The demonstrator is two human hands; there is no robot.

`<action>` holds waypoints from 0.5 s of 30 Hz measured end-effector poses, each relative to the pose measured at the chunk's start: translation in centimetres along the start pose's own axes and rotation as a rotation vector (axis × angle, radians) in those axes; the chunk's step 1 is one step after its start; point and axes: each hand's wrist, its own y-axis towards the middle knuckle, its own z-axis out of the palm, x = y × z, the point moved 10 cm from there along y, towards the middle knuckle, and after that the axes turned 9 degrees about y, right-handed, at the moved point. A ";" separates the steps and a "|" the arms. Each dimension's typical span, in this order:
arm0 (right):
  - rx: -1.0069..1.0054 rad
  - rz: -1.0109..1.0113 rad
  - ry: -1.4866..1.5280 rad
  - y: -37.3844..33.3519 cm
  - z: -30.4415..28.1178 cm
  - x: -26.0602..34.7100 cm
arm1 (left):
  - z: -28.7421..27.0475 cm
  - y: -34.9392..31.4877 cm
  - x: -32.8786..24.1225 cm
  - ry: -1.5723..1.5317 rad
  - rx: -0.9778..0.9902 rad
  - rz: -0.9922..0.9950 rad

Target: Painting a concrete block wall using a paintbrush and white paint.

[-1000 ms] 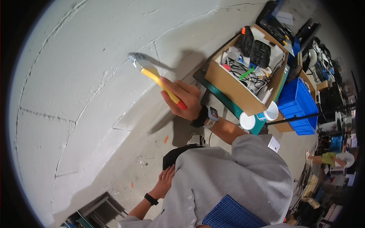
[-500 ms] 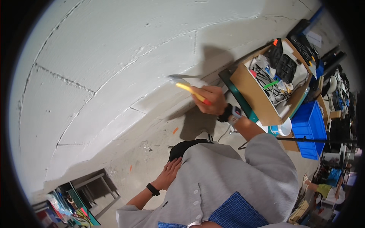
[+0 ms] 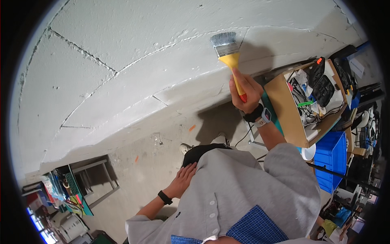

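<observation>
A wide paintbrush (image 3: 230, 60) with a yellow handle, red end and metal ferrule is gripped in my right hand (image 3: 248, 92). Its grey, paint-wet bristles appear to touch the white block wall (image 3: 134, 44), close to a mortar joint, though exact contact is hard to judge. Grooves between the blocks run across the wall, and the brush casts a shadow to its right. My left hand (image 3: 181, 181) rests flat against the dark trousers at my thigh, fingers stretched out, holding nothing.
On the right, a cardboard box (image 3: 280, 101) full of cables and black cases stands on a green-edged table. Beside it are a blue plastic bin (image 3: 330, 158) and a white bucket (image 3: 308, 151). A metal frame (image 3: 99, 179) and cluttered shelf stand lower left.
My right hand has moved up and right along the wall, turning the brush so its bristles point upward. The left hand stays at my thigh. The view has shifted slightly.
</observation>
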 end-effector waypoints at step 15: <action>0.012 0.194 0.277 1.0 -2.2 -1.0 | -0.2 0.2 -0.3 0.002 -0.004 0.005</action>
